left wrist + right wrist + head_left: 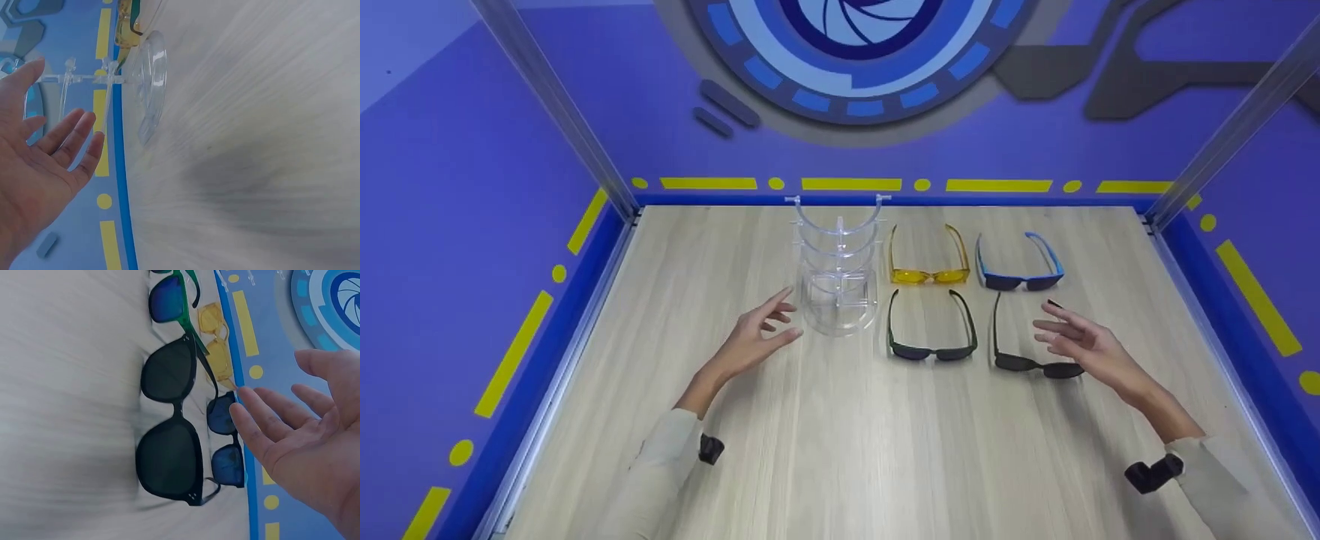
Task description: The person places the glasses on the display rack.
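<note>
A clear plastic glasses stand point(841, 262) with several curved tiers rises from the table. Just left of its base my left hand point(754, 334) hovers with loosely spread fingers, holding nothing. My right hand point(1091, 352) hangs over black sunglasses point(1018, 363), hiding their right temple in the head view; its fingers are relaxed and hold nothing. Left of that pair lie dark green-framed sunglasses point(934, 352). Behind them are yellow glasses point(930, 277) and blue-framed sunglasses point(1021, 282). All of these pairs have unfolded temples. In the right wrist view the black sunglasses point(169, 424) appear nearest.
The wood-grain table point(810, 450) is bounded by a blue back wall point(622, 112) and side walls with yellow markings. Metal posts point(559, 105) stand at the back corners. A small black camera point(1153, 472) is on each sleeve.
</note>
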The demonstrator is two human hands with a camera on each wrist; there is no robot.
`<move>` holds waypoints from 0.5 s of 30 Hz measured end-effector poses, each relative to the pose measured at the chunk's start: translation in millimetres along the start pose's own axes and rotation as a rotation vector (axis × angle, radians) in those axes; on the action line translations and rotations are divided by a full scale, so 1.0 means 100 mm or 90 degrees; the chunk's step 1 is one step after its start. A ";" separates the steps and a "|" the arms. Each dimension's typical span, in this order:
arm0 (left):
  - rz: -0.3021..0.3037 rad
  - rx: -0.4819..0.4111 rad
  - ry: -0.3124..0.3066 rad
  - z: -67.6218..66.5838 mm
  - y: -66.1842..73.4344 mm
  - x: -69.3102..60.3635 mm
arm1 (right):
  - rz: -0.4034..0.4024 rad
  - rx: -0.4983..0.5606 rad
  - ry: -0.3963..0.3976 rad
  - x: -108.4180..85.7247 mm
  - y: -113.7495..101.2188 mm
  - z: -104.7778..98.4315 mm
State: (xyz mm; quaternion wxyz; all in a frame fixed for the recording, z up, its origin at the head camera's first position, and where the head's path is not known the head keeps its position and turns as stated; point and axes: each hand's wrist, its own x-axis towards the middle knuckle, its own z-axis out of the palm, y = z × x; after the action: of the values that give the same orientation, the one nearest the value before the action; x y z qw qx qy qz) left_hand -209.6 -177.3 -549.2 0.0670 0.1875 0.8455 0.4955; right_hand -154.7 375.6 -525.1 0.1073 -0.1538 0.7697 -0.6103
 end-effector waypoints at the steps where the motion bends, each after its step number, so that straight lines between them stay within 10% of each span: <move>1: 0.000 -0.009 -0.001 0.03 0.00 0.00 | -0.002 0.000 0.001 0.00 0.00 0.02; 15: -0.004 -0.055 -0.025 0.37 -0.10 0.01 | 0.112 -0.021 -0.012 0.10 0.01 0.45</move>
State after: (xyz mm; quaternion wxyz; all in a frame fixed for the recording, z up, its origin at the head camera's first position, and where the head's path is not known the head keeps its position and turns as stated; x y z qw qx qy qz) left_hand -202.0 -150.9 -576.1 0.0928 0.1914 0.8224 0.5277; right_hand -148.5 330.9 -535.9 0.1650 -0.0932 0.7892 -0.5842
